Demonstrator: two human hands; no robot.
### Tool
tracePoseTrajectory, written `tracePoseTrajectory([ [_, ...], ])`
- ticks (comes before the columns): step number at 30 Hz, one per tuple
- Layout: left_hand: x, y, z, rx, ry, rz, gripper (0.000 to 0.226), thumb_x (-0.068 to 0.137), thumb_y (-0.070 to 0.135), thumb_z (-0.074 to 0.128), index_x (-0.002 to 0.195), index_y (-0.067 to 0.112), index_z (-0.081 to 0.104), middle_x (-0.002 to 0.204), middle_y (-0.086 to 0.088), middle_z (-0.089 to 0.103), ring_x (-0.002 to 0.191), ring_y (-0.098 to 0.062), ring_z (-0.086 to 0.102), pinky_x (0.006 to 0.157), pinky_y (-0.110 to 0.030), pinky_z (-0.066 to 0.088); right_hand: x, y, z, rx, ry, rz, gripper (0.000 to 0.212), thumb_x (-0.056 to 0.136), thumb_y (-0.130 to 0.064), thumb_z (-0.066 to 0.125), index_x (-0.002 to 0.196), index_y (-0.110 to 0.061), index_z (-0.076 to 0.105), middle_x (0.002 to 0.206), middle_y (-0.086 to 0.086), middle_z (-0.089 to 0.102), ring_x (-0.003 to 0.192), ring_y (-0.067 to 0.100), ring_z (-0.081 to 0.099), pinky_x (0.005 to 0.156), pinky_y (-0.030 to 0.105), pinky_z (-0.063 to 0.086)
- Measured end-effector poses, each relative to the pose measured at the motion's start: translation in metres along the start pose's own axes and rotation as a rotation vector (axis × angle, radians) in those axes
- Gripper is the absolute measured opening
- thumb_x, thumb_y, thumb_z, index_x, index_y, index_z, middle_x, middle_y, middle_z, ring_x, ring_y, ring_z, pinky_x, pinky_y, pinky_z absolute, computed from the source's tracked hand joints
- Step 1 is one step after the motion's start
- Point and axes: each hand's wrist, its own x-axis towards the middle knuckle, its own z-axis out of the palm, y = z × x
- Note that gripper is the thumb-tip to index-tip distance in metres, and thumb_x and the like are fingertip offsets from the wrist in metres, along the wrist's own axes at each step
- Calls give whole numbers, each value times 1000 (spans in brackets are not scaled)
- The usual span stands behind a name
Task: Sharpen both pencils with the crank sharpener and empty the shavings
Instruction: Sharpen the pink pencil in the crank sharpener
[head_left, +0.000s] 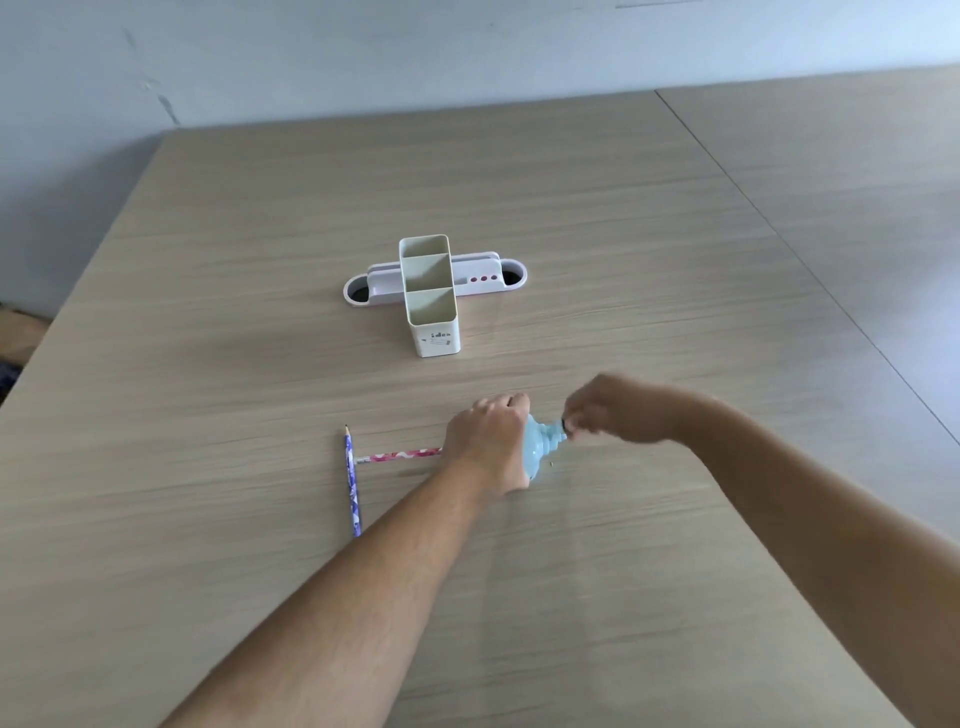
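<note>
Two bare forearms come up from the bottom of the frame, the left from lower left, the right from the right edge, and meet just below the middle. The left hand (488, 441) is wrapped over the blue sharpener (540, 449), fingers curled around its body and pressing it to the table (260, 260). The right hand (613, 410) sits just right of it, fingertips pinched on the small dark crank knob (566, 427) at the sharpener's right end. A pink pencil (400, 456) runs out flat from under the left hand toward the left, so its tip is presumably in the sharpener's mouth, though the hand hides the join. The blue pencil (352, 480) lies loose on the table left of the hands, pointing up the frame, its dark tip showing; the pink pencil's free end comes right up to its side. A few specks, likely shavings, lie on the wood just below the sharpener. I'd say the sharpener is light, hard plastic that would skid on this smooth top, so it wants a firm grip on the body while the crank turns. The pencils are thin, stiff and light, best taken mid-shaft. Above centre stands a white organiser (428, 296), well apart.
</note>
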Motion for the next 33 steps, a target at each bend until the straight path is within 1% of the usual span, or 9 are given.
tracePoseTrajectory([
  [3,0,2,-1,18,-27,-14,62,58,31,80,108,16,47,110,-2,61,100,-26,58,70,-33,45,32,-1,15,-55,151,158,22,92,-19,49,100,-17,68,91,4,68,87,23,59,76,31,44],
  [6,1,4,-3,-4,-28,-46,57,57,29,80,102,17,46,109,0,60,100,-25,57,70,-32,43,30,1,55,-169,36,242,23,91,-15,46,102,-12,65,107,12,67,101,30,61,78,32,45],
  [11,-1,2,-2,-18,-19,-35,56,58,29,79,102,16,47,108,-2,60,100,-26,58,72,-34,46,-16,2,30,66,-238,79,31,91,-19,47,67,-29,62,64,-9,61,64,3,60,71,26,45],
  [14,-1,3,-3,-3,-8,-7,57,58,28,78,104,15,48,107,-3,61,98,-28,59,68,-33,43,6,-1,-1,89,-11,69,33,90,-17,49,63,-33,60,59,-12,58,62,4,55,65,23,42],
  [17,-2,5,-5,21,-41,-27,62,58,30,80,108,15,47,111,-3,60,102,-26,58,73,-35,47,36,-3,16,-76,105,158,22,90,-9,45,87,-16,66,76,-4,61,77,17,54,64,26,40],
  [20,0,5,-4,6,-42,-52,59,58,29,81,104,17,46,110,-2,60,101,-25,57,73,-34,46,31,3,54,-112,-98,268,18,88,-4,45,87,-7,63,80,8,65,69,19,61,58,26,42],
  [24,0,3,-2,-10,-22,-45,55,60,27,79,103,16,47,109,-2,60,100,-25,58,74,-35,48,-2,5,31,179,-409,183,29,93,-16,40,70,-19,57,56,1,58,51,5,65,41,16,45],
  [30,0,3,-2,14,-21,-14,62,60,29,79,111,15,47,110,-3,61,99,-27,59,72,-35,48,37,0,-4,218,-29,148,31,94,-8,43,68,-18,58,59,-1,58,57,9,63,39,16,43],
  [33,1,3,-2,1,-23,-30,58,59,29,79,106,16,47,110,-2,61,100,-26,59,74,-35,48,47,6,31,140,-69,258,27,94,-6,39,78,-15,59,61,1,58,53,10,59,37,18,41],
])
